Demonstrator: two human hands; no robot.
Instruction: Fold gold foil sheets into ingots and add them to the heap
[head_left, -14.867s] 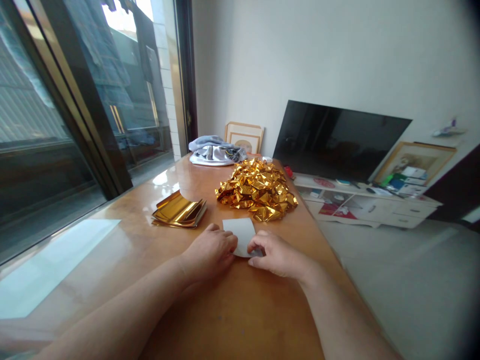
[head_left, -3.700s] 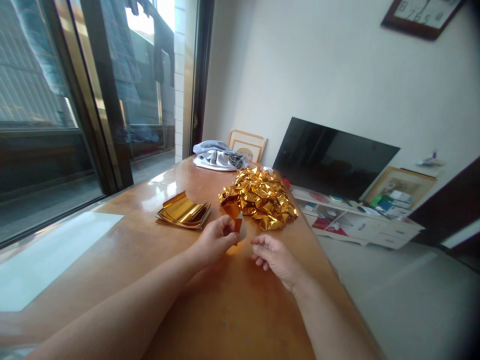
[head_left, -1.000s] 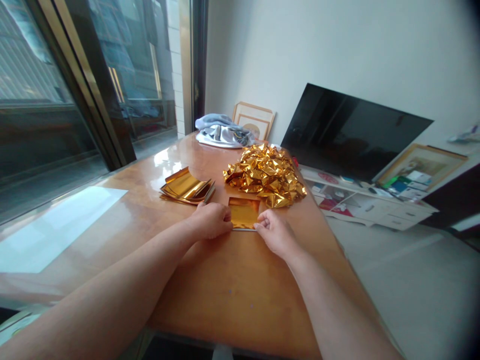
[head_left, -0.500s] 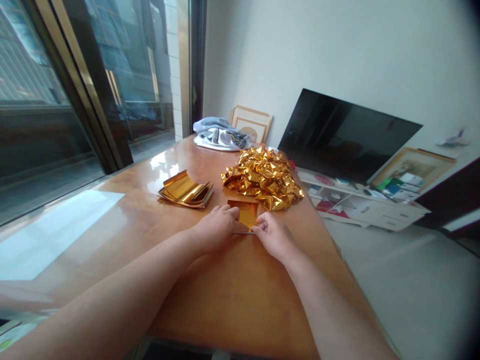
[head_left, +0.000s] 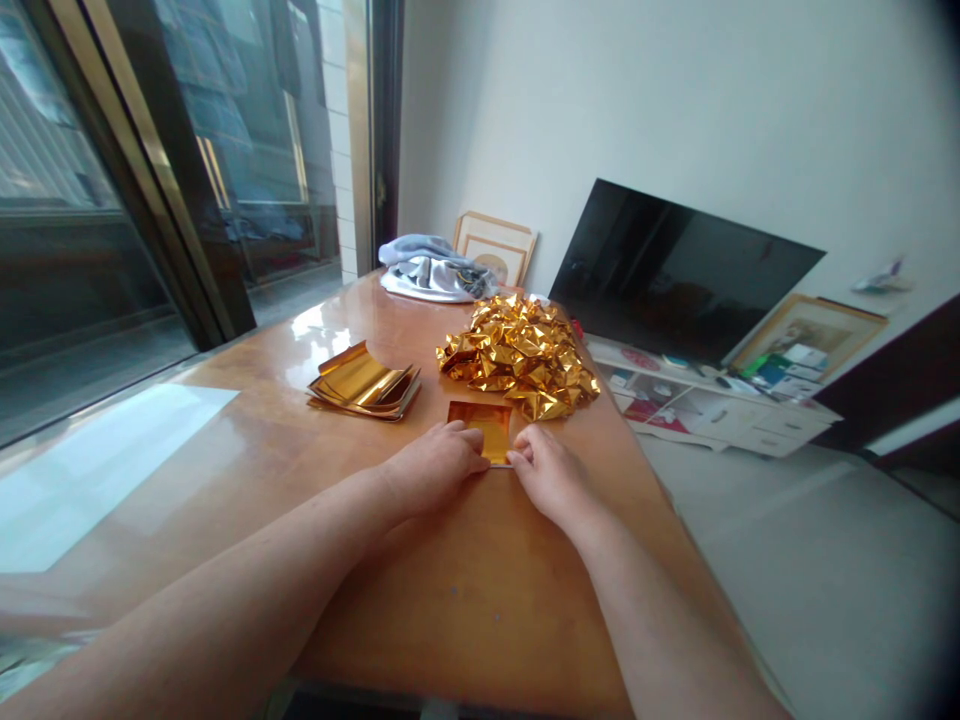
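A sheet of shiny gold foil paper (head_left: 489,430) lies on the wooden table between my two hands. My left hand (head_left: 448,455) grips its near left edge, fingers bent and thumb at the edge nearest me. At the near right corner, my right hand (head_left: 546,462) pinches the sheet between thumb and curled fingers. A stack of gold foil sheets (head_left: 365,382) sits to the left, its top sheets curling up. Just beyond the sheet rises a pile of folded gold foil pieces (head_left: 525,355).
Folded grey-blue cloth (head_left: 433,270) lies at the table's far end, before leaning picture frames (head_left: 499,240). A pale sheet (head_left: 112,470) covers part of the table's left side. Right of the table edge stand a white cabinet (head_left: 712,410) and a large dark television (head_left: 682,270).
The view has shifted slightly. My left thumb has slid along the sheet's near edge towards my right hand, which stays at the near right corner.
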